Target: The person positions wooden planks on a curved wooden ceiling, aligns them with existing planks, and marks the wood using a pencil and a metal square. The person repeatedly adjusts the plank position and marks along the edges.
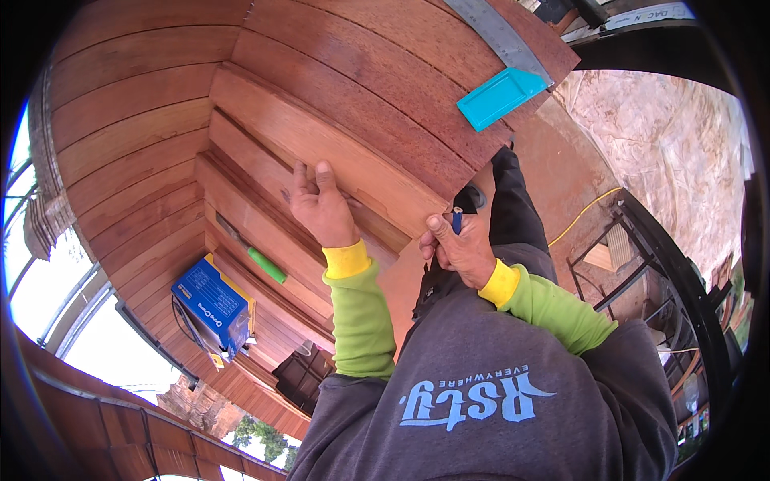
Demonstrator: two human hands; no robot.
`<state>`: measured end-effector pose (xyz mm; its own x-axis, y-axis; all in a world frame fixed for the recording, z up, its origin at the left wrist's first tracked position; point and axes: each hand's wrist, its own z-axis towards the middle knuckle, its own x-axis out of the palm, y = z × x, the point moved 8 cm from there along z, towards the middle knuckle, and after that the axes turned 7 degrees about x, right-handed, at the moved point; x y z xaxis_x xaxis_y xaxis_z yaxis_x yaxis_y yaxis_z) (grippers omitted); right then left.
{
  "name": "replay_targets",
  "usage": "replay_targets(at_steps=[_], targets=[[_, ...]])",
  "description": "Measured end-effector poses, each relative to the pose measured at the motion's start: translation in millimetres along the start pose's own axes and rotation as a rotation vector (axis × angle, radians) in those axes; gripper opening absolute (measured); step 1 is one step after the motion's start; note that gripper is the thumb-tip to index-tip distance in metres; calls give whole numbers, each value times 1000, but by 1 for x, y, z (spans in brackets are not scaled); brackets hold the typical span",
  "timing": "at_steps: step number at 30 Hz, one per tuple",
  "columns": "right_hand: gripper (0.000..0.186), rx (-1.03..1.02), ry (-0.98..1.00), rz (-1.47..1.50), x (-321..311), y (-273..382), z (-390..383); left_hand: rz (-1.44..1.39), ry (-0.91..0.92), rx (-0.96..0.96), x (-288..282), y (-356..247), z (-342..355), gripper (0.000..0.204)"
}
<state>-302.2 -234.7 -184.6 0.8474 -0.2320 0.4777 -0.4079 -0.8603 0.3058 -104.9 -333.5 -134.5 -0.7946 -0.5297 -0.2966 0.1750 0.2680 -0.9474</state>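
My left hand (325,200) lies against a wooden board (337,144) of a stepped red-brown timber structure, fingers extended and thumb raised along it. My right hand (461,244), lower and to the right beside the board's end, grips a short blue pencil-like item (456,224) with a pale tip upward. A square (497,100) with a turquoise stock and steel blade rests on the upper boards at top right. Down to the left of my left hand, a green-handled tool (265,264) with a narrow, darker end lies on a lower ledge.
A blue and yellow box (208,297) sits on the lower left planks. Dark metal frames (634,256) with wood blocks (609,244), a yellow cord (585,208) and a pale crumpled sheet (650,120) are at right. My dark-trousered leg is beside the structure's end.
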Motion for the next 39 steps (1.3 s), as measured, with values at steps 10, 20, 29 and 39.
replay_targets(at_steps=[10,20,29,39], targets=[[40,-64,0,-29,0,4,2,723,-84,185,22,-33,20,82],[34,-488,-168,-530,-22,25,-6,1018,-160,202,31,-39,32,82],[80,-1085,-205,-1040,8,57,-40,1017,-155,235,33,-42,33,77],[74,-1197,-232,-1192,17,52,-36,1006,-130,161,34,-40,32,80]])
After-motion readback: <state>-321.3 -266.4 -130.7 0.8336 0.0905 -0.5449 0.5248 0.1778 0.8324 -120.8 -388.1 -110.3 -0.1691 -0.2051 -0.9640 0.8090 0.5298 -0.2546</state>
